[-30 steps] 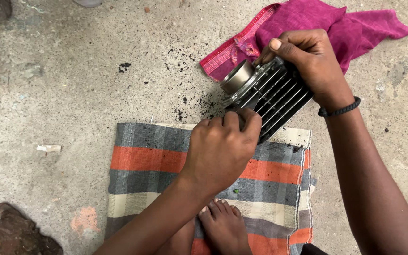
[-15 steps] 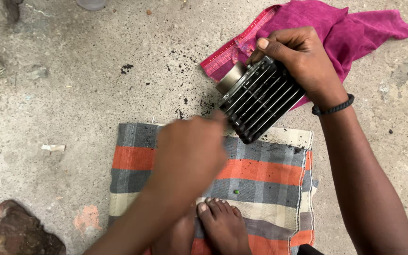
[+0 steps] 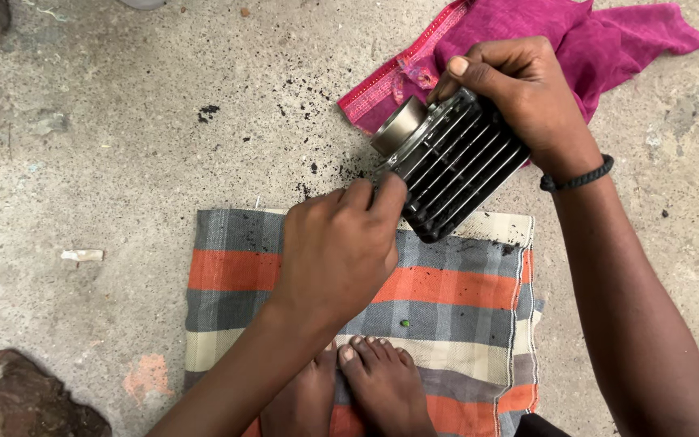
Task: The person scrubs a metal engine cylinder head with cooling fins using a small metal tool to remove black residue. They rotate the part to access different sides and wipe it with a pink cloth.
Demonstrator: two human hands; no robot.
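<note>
The black metal engine block with thin fins and a shiny round sleeve [image 3: 446, 166] looks heavy, hard and grimy, held above the far edge of the striped cloth [image 3: 463, 299], the right hand [image 3: 527, 101] wrapping its fingers around the top, the left hand [image 3: 337, 251] maybe pinching its near edge.

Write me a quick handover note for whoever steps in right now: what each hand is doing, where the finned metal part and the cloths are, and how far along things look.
Right hand: grips the upper end of the finned metal cylinder, held tilted above the ground.
Left hand: fingertips pinched at the cylinder's lower edge; whether a tool is held cannot be seen.
Striped cloth: spread on the concrete floor beneath, feet resting on it.
Pink cloth: behind the cylinder.
Done: black grit already lies scattered on the floor.
Left: the fins look dark, likely still dirty.
</note>
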